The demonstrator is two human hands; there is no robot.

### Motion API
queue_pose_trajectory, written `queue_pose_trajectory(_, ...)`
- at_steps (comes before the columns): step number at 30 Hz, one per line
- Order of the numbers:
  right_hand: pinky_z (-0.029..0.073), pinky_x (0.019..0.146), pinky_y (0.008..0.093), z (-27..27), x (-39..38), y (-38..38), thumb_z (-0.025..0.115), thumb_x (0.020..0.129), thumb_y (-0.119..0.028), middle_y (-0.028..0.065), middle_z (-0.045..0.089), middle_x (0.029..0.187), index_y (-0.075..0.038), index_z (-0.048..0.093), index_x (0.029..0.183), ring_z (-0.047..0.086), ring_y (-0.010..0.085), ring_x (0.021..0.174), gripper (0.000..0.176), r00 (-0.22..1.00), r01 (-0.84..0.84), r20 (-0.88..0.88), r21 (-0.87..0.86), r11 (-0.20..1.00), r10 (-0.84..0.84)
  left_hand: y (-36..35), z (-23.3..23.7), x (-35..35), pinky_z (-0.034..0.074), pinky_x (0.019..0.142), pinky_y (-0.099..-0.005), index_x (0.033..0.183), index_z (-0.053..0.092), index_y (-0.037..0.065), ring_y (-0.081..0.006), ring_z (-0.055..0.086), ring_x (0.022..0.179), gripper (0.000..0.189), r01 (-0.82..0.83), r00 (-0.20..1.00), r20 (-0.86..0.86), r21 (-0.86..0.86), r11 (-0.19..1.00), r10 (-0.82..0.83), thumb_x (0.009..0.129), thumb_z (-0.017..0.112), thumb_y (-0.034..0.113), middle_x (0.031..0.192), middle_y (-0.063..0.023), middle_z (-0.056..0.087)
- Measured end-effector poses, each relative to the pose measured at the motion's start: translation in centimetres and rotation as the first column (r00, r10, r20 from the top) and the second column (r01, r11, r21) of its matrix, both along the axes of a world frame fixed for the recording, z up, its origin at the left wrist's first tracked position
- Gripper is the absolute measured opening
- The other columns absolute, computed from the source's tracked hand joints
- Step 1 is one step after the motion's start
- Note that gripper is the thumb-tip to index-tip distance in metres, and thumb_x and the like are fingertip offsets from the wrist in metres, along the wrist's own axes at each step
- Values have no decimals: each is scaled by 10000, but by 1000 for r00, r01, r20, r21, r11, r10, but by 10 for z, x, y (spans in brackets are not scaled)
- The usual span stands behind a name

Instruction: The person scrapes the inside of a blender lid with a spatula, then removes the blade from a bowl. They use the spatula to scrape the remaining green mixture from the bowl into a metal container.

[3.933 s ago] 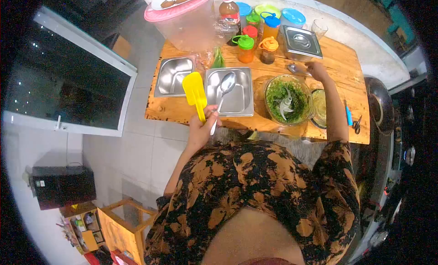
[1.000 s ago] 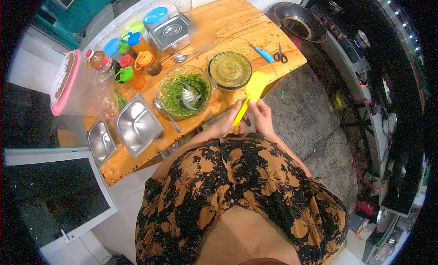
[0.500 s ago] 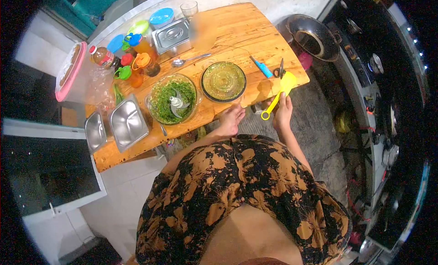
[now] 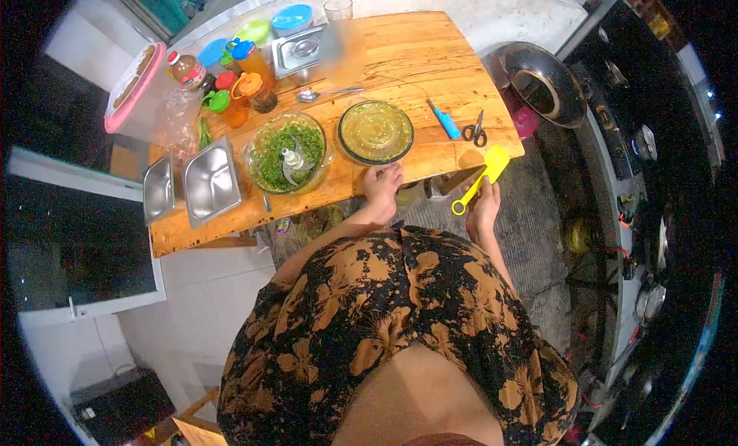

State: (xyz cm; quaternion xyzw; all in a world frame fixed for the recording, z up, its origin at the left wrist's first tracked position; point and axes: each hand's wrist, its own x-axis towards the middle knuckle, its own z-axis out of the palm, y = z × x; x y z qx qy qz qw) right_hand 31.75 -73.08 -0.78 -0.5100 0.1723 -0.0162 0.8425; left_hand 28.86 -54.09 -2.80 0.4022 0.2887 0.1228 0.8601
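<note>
My right hand [image 4: 484, 206] grips a yellow spatula [image 4: 474, 191] by its handle, just off the table's near right edge, with the broad blade pointing up and away. My left hand [image 4: 382, 186] rests at the table's front edge with loosely bent fingers and nothing visible in it. Its fingertips lie close against the near rim of a round clear lid with a dark edge [image 4: 376, 131]; contact is hard to tell. Left of the lid stands a clear food processor bowl [image 4: 252, 168] of chopped green stuff, with a metal blade [image 4: 297, 167] in its middle.
On the wooden table [image 4: 423, 62] lie scissors [image 4: 475, 135], a blue lighter [image 4: 446, 124] and a spoon [image 4: 311, 96]. Steel pans [image 4: 209, 183], sauce bottles [image 4: 250, 64] and lidded tubs [image 4: 292, 18] stand left and behind. A wok [image 4: 547, 81] sits right, beside the stove.
The view has shifted. My left hand has come nearer the lid's rim. The spatula has moved off the scissors, down and right, still in my right hand.
</note>
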Motion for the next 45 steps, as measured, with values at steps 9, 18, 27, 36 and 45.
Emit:
queue_pose_trajectory(9, 443, 671, 248, -13, 43, -33, 519, 897, -112, 19, 568, 855, -22, 556, 1014, 543, 112, 756, 152, 991, 31, 136, -168, 985, -8, 53, 109, -29, 513, 834, -360, 997, 518, 10, -260, 617, 960, 144, 262, 930, 214, 188, 947, -300, 917, 478, 122, 1017, -172, 617)
queue_pose_trajectory(18, 440, 560, 231, 101, 32, 59, 513, 921, -157, 29, 556, 769, -10, 550, 1062, 515, 86, 638, 207, 863, -198, 393, -317, 928, 318, 183, 200, -143, 525, 794, -315, 1046, 518, 7, -222, 625, 938, 188, -145, 982, 180, 493, 858, 63, 939, 446, 144, 1013, -116, 615)
queue_pose_trajectory(27, 465, 546, 277, 158, -23, 226, 559, 841, -67, 61, 617, 799, -69, 600, 1094, 566, 195, 589, 256, 380, 206, 489, -872, 443, 785, 310, 154, -239, 519, 797, -289, 1078, 500, -31, -185, 622, 896, 208, -270, 951, 98, 723, 636, 293, 946, 403, 97, 951, -90, 605)
queue_pose_trajectory(36, 472, 627, 320, 195, -54, 365, 563, 700, -101, 18, 591, 867, -162, 598, 1095, 563, 187, 763, 401, 92, 706, 438, -662, 251, 894, 370, 151, -257, 520, 777, -273, 1110, 501, -43, -154, 621, 863, 238, -54, 997, -4, 726, 686, 83, 950, 405, 105, 904, -82, 601)
queue_pose_trajectory(45, 471, 526, 343, 203, -63, 376, 509, 769, -101, 71, 599, 786, -204, 513, 1208, 608, 233, 648, 451, 256, 664, 323, -744, 78, 911, 413, 151, -251, 520, 742, -255, 1153, 488, -47, -144, 624, 853, 259, 85, 993, 3, 660, 747, -116, 946, 412, 88, 943, -83, 625)
